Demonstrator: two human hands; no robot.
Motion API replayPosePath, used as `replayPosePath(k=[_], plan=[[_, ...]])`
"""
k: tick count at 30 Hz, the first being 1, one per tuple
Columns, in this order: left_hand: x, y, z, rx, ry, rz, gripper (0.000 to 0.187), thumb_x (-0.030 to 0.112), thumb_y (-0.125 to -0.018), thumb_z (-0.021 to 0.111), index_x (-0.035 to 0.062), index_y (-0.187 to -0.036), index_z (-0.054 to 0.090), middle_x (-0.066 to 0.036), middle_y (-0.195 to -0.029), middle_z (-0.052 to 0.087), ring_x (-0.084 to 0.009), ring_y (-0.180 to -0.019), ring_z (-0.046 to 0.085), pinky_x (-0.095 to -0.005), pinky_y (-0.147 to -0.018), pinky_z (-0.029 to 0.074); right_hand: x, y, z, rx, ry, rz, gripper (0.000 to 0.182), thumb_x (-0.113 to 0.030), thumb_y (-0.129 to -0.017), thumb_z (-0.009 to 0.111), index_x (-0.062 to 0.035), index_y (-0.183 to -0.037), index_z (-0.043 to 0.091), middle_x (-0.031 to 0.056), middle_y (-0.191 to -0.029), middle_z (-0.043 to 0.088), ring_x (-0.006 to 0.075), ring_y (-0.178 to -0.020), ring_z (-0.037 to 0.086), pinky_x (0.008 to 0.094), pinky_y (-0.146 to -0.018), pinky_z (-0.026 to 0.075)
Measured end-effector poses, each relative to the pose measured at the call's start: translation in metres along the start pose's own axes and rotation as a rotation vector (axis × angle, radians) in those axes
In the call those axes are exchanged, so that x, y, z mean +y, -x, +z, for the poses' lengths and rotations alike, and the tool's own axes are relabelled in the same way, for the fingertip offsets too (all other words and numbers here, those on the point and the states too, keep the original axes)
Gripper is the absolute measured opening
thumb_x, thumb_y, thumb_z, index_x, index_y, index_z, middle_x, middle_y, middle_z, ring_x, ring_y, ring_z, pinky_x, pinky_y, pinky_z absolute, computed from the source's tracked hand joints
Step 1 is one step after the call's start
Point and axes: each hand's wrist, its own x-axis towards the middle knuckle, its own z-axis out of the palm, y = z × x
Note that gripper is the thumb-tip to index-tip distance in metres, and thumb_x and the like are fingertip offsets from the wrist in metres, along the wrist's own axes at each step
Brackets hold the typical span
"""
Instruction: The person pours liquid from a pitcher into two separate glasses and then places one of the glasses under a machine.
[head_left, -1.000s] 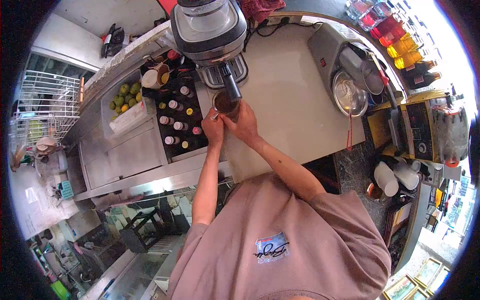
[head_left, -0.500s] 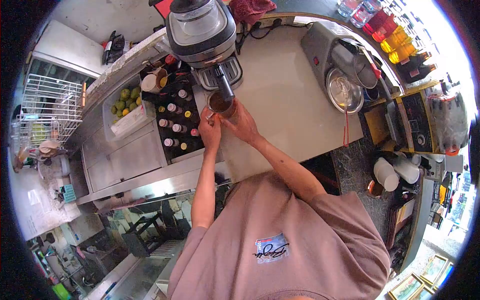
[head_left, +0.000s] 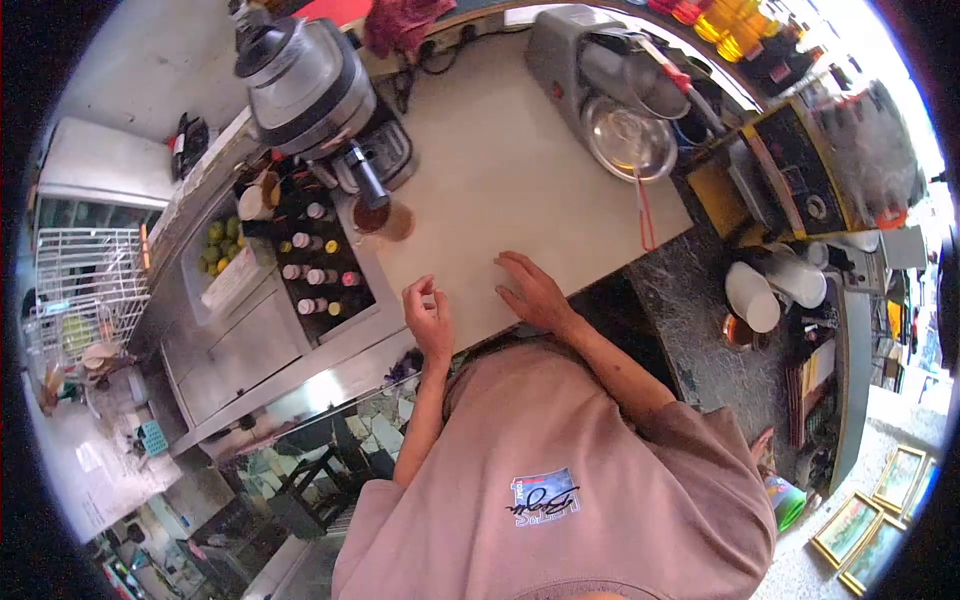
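A glass mug [head_left: 371, 217] of dark brown drink stands on the pale counter under the handle of the espresso machine [head_left: 312, 88]. Neither hand touches it. My left hand [head_left: 429, 322] hovers near the counter's front left edge, below the mug in view, its fingers loosely bent and nothing in them. To its right, my right hand [head_left: 535, 295] is over the front of the counter with fingers stretched out and also holding nothing. The machine's black portafilter handle [head_left: 368, 178] points toward me, right above the mug.
Several capped bottles [head_left: 318, 275] stand in a dark recess left of the mug, beside a bin of green fruit [head_left: 222, 245]. A grey appliance [head_left: 562, 75] and a metal bowl [head_left: 632, 140] are at the back right. Stacked white cups [head_left: 752, 297] lie on the dark side counter.
Both hands have let go of the mug and drawn back toward me, moving apart. The mug stays by the machine. The whole view has shifted, with the machine now further left.
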Motion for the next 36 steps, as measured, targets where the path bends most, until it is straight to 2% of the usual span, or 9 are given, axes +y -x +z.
replayPosePath(k=[6, 10, 16, 20, 25, 27, 31, 33, 36], plan=[[0.072, 0.030, 0.060, -0.330, 0.115, 0.191, 0.015, 0.004, -0.091, 0.063, 0.0041, -0.105, 0.067, -0.012, -0.102, 0.067, -0.0274, -0.094, 0.067, -0.0369, -0.075, 0.053, 0.026, 0.062, -0.045, 0.192, 0.016, 0.027, 0.037, -0.013, -0.091, 0.071, -0.0057, -0.126, 0.063, 0.0182, -0.128, 0.063, 0.0377, -0.119, 0.062, 0.0445, -0.100, 0.052], [0.102, 0.047, 0.099, -0.542, 0.132, 0.260, 0.015, 0.004, -0.090, 0.064, 0.0032, -0.105, 0.067, -0.013, -0.102, 0.067, -0.0304, -0.093, 0.068, -0.0390, -0.077, 0.054, 0.045, 0.104, -0.080, 0.320, 0.089, 0.131, 0.031, -0.011, -0.090, 0.071, -0.0060, -0.121, 0.066, 0.0168, -0.121, 0.067, 0.0359, -0.113, 0.065, 0.0436, -0.096, 0.054], [0.135, 0.075, 0.142, -0.762, 0.122, 0.401, 0.014, 0.005, -0.090, 0.066, 0.0031, -0.104, 0.067, -0.013, -0.102, 0.067, -0.0335, -0.096, 0.067, -0.0414, -0.083, 0.055, 0.069, 0.192, -0.122, 0.511, 0.200, 0.346, 0.013, -0.009, -0.091, 0.073, -0.0040, -0.102, 0.072, 0.0155, -0.094, 0.074, 0.0327, -0.083, 0.073, 0.0389, -0.071, 0.058], [0.159, 0.097, 0.166, -0.975, 0.093, 0.447, 0.019, 0.016, -0.093, 0.068, 0.0054, -0.108, 0.069, -0.014, -0.108, 0.068, -0.0336, -0.103, 0.067, -0.0424, -0.090, 0.054, 0.071, 0.265, -0.141, 0.561, 0.204, 0.458, 0.013, -0.011, -0.090, 0.071, -0.0031, -0.100, 0.072, 0.0165, -0.088, 0.073, 0.0323, -0.077, 0.073, 0.0396, -0.067, 0.057], [0.185, 0.135, 0.213, -1.333, 0.110, 0.535, 0.029, 0.025, -0.093, 0.070, 0.0068, -0.115, 0.067, -0.013, -0.115, 0.068, -0.0336, -0.110, 0.066, -0.0429, -0.097, 0.053, 0.070, 0.368, -0.166, 0.829, 0.182, 0.740, 0.004, -0.006, -0.086, 0.068, -0.0013, -0.087, 0.068, 0.0071, -0.072, 0.067, 0.0123, -0.063, 0.065, 0.0287, -0.062, 0.052], [0.201, 0.157, 0.231, -1.450, 0.095, 0.559, 0.041, 0.027, -0.094, 0.070, 0.0059, -0.127, 0.061, -0.016, -0.125, 0.066, -0.0346, -0.116, 0.065, -0.0443, -0.101, 0.051, 0.090, 0.402, -0.193, 0.884, 0.201, 0.910, 0.018, -0.010, -0.085, 0.071, -0.0015, -0.101, 0.067, 0.0086, -0.089, 0.070, 0.0160, -0.083, 0.068, 0.0327, -0.076, 0.054], [0.221, 0.212, 0.271, -1.506, 0.033, 0.405, 0.064, 0.032, -0.092, 0.073, 0.0024, -0.143, 0.048, -0.024, -0.140, 0.055, -0.0389, -0.130, 0.055, -0.0475, -0.110, 0.045, 0.111, 0.384, -0.245, 0.957, 0.017, 0.741, 0.088, -0.024, -0.081, 0.083, -0.0068, -0.153, 0.037, 0.0164, -0.145, 0.052, 0.0346, -0.137, 0.046, 0.0443, -0.117, 0.034], [0.231, 0.229, 0.286, -1.284, 0.185, 0.575, 0.090, 0.037, -0.088, 0.077, -0.0012, -0.154, 0.030, -0.031, -0.150, 0.042, -0.0432, -0.140, 0.043, -0.0497, -0.117, 0.037, 0.121, 0.369, -0.261, 0.902, -0.131, 0.678, 0.100, -0.024, -0.075, 0.088, -0.0068, -0.156, 0.031, 0.0164, -0.149, 0.050, 0.0335, -0.141, 0.046, 0.0449, -0.118, 0.036], [0.236, 0.246, 0.314, -1.362, 0.207, 0.487, 0.106, 0.031, -0.083, 0.082, -0.0024, -0.159, 0.016, -0.031, -0.155, 0.034, -0.0439, -0.144, 0.037, -0.0496, -0.117, 0.035, 0.126, 0.352, -0.275, 0.825, -0.136, 0.732, 0.100, -0.024, -0.071, 0.091, -0.0060, -0.153, 0.037, 0.0165, -0.148, 0.053, 0.0313, -0.137, 0.050, 0.0434, -0.116, 0.040]])
